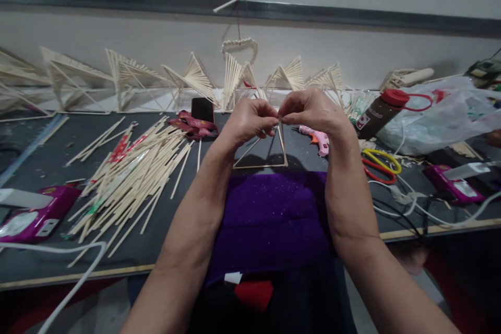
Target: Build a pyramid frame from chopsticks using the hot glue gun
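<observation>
Both my hands meet at the top of a small stick frame [260, 166] standing on the dark table just behind a purple cloth [274, 219]. My left hand [254, 120] pinches at the frame's apex from the left. From the right, my right hand [309, 109] pinches at the same spot, its fingertips almost touching those of my left hand. Whatever small piece lies between the fingertips is too hidden to name. A pink glue gun [320, 141] rests beside my right wrist. Left of my left forearm spreads a pile of loose wooden sticks [136, 182].
Finished stick structures [195, 81] line the wall. To the right are a bottle [379, 112] with red lid, a plastic bag [430, 115], yellow scissors handles [381, 160] and white cables. Purple devices [43, 214] sit at both sides. A phone [202, 109] lies behind a red lanyard [193, 125].
</observation>
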A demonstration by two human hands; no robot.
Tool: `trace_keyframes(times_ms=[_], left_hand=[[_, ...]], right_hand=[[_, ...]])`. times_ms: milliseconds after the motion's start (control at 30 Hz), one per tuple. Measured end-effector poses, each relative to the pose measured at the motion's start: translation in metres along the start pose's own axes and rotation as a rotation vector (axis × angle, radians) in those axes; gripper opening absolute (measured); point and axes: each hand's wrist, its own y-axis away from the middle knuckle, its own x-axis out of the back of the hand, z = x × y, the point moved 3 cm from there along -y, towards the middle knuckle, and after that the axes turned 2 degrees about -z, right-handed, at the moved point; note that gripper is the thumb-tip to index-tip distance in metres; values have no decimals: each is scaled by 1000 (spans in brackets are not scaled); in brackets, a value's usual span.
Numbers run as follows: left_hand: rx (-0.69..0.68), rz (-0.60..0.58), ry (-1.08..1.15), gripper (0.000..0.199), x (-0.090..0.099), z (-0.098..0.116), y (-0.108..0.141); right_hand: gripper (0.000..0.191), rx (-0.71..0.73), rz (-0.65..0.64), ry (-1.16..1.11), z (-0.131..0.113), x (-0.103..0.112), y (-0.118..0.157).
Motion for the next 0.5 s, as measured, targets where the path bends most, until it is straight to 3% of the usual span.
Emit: trace_keyframes(times_ms=[500], left_hand=[[-23,11,-12,10,0,-1,0]], right_hand=[[12,-2,45,95,-13,-1,1]])
